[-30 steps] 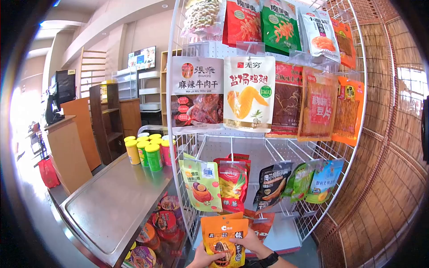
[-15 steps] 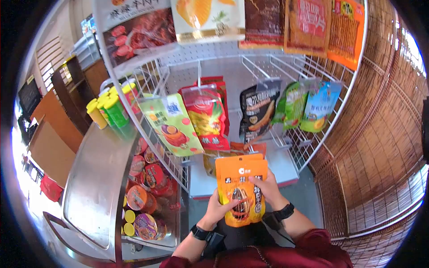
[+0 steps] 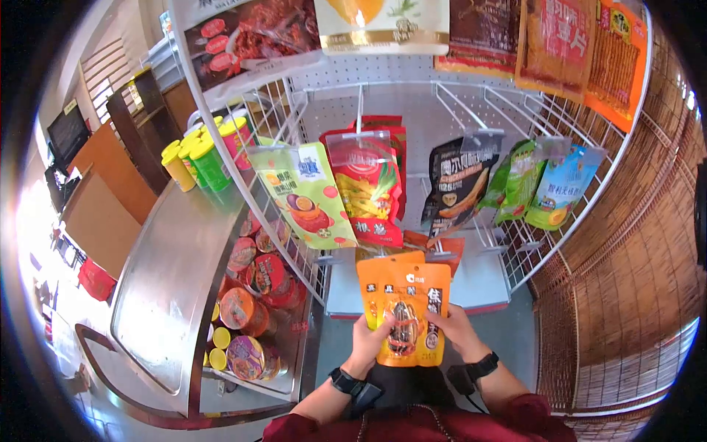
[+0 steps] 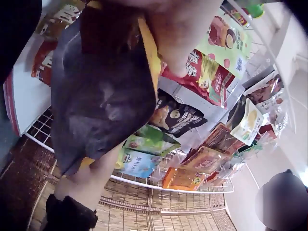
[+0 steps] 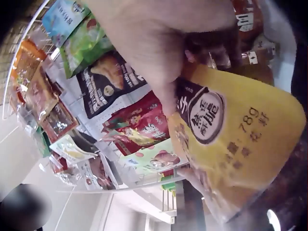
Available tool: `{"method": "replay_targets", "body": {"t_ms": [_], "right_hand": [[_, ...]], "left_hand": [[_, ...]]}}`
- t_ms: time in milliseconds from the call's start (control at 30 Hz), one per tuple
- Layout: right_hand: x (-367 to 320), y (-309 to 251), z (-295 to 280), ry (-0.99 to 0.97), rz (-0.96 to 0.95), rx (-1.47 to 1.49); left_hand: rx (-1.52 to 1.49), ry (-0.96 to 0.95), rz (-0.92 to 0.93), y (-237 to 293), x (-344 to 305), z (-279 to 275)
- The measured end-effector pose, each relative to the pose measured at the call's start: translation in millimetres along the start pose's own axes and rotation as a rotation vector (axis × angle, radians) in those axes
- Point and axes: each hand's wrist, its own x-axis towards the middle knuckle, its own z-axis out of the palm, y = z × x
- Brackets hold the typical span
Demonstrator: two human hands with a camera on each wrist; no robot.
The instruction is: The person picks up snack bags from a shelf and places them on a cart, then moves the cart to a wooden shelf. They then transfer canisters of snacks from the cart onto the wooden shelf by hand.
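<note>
An orange sunflower seed bag stands upright in front of the lower rack, its printed front facing me. My left hand grips its left edge, thumb across the front near the seed picture. On the opposite edge my right hand holds on, thumb on the front and fingers hidden behind. A second orange packet shows behind the first, offset to the left. In the left wrist view a dark back panel fills the space between the hands. The right wrist view shows the yellow lower front, printed 78g.
On rack hooks hang a green snack bag, a red bag, a black bag and a blue bag. Left stands a steel counter with lidded cans. Tubs sit beneath. A woven wall borders the right.
The head view has tilted downward, so the held bag sits higher in it and both forearms show. Over the last half second the scene has shifted slightly right; both hands keep their hold.
</note>
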Motion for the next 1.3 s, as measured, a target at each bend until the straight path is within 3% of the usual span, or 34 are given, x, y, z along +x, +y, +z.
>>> {"method": "replay_targets", "body": {"t_ms": [67,133,200,267,400,467,633,833,967,1167,1300], "right_hand": [[0.0,10.1,1.5,0.02,0.041,0.065],[-1.4,17.7,-2.3,-0.046,-0.067,0.012],[-5.9,25.1,-13.8,-0.046,0.026,0.096],[-5.8,33.0,-29.9,-0.056,0.018,0.228],[-1.4,44.3,-86.0,0.156,-0.046,0.501],[4.0,77.7,-129.3,0.248,-0.062,0.465],[26.6,109.8,-185.5,0.569,-0.073,0.292],[66.1,77.9,-195.8,0.511,-0.219,0.329],[77.3,79.1,-200.7,0.47,-0.184,0.295],[69.1,79.8,-203.8,0.456,-0.121,0.312],[70.5,83.0,-217.7,0.437,-0.149,0.269]], "left_hand": [[-0.034,0.018,-0.058,-13.5,6.2,-16.1],[0.024,0.013,0.089,-14.1,3.4,-15.5],[0.045,0.07,-0.036,-31.2,7.2,-28.9],[-0.005,0.089,-0.04,-24.7,3.3,-22.9],[-0.065,0.102,0.018,-27.2,7.9,-35.9],[0.008,0.147,0.102,-30.3,9.9,-45.8],[-0.002,0.138,0.024,-19.9,-2.4,-59.3],[-0.004,0.155,0.0,-26.2,-7.5,-67.3],[-0.036,0.166,-0.057,-26.1,-6.4,-62.3],[0.045,0.233,0.014,-30.2,2.4,-60.5],[-0.025,0.208,-0.065,-33.2,5.1,-63.7]]}}
